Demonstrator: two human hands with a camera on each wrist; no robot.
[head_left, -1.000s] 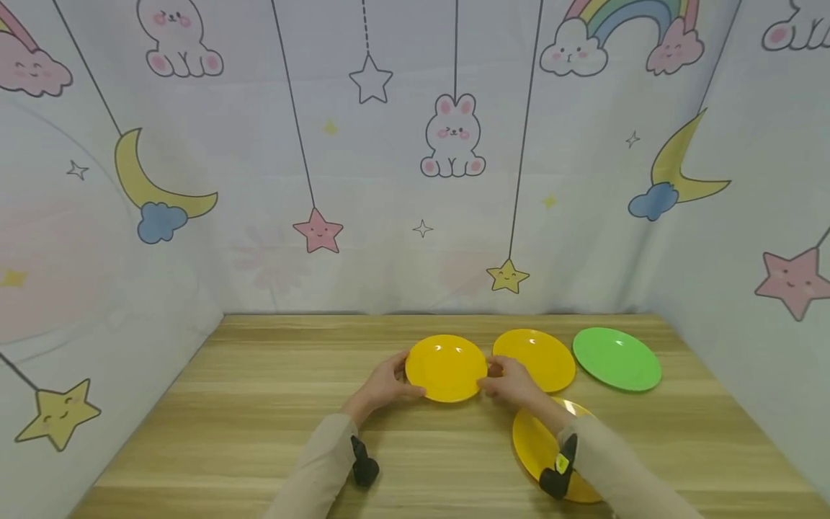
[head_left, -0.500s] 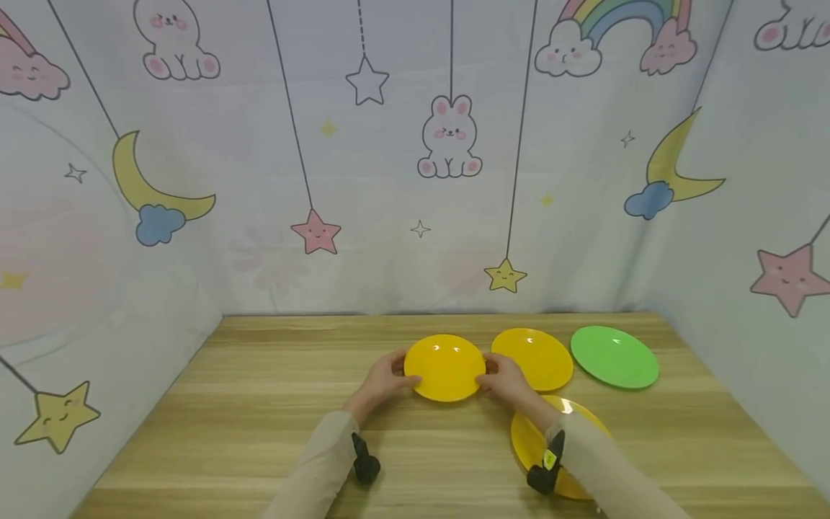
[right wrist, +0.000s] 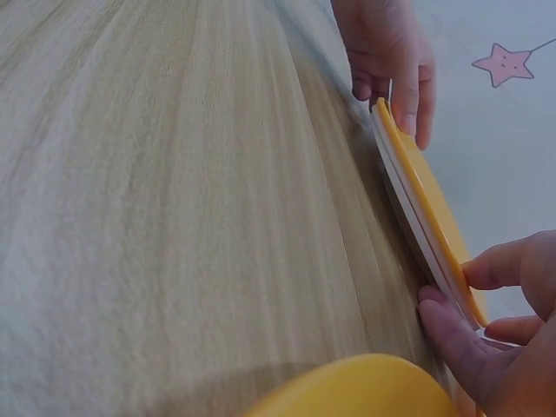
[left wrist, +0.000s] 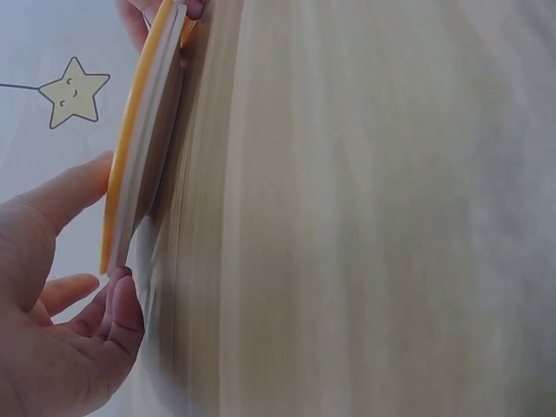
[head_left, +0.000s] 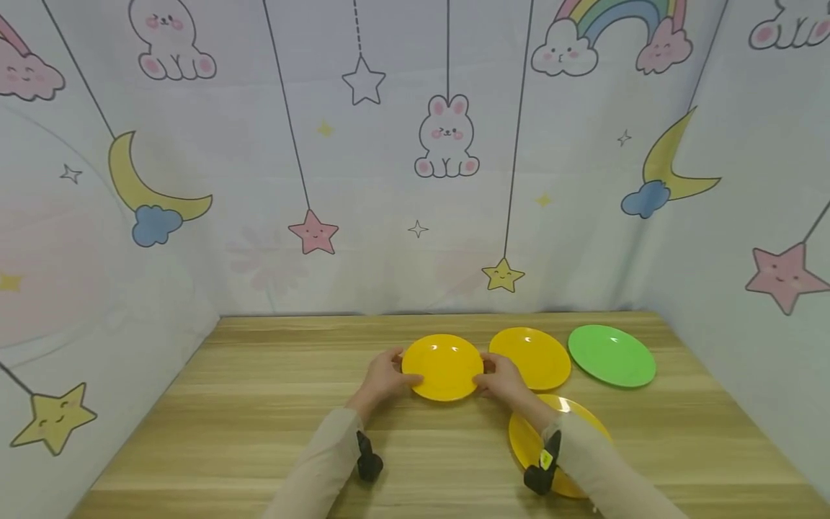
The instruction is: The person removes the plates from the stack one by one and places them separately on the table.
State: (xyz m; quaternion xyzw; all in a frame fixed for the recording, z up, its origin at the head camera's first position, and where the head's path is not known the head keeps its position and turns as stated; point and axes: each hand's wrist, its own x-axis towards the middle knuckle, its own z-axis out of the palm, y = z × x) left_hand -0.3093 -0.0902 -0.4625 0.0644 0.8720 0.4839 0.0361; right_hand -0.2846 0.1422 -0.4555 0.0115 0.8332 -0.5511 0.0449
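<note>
A yellow plate [head_left: 443, 367] is held at the middle of the table by both hands, one on each side. My left hand [head_left: 384, 378] grips its left rim, thumb on the upper face and fingers at the underside. The right hand [head_left: 504, 380] pinches the opposite rim the same way. In the left wrist view, pale edges [left wrist: 137, 191] show under the yellow rim, like lighter plates stacked beneath. The right wrist view also shows these pale layers [right wrist: 408, 191]. Whether the stack's base touches the table cannot be told.
Behind the right hand lies another yellow plate [head_left: 533, 358], with a green plate [head_left: 612, 355] to its right. A third yellow plate [head_left: 527, 441] lies nearer, partly under the right forearm. Printed cloth walls [head_left: 363, 274] enclose the wooden table [head_left: 272, 404] at back and sides.
Both thumbs have come up onto the plate's upper rim, and the hands have a firmer hold. The plate stays almost in place; the head view has shifted slightly.
</note>
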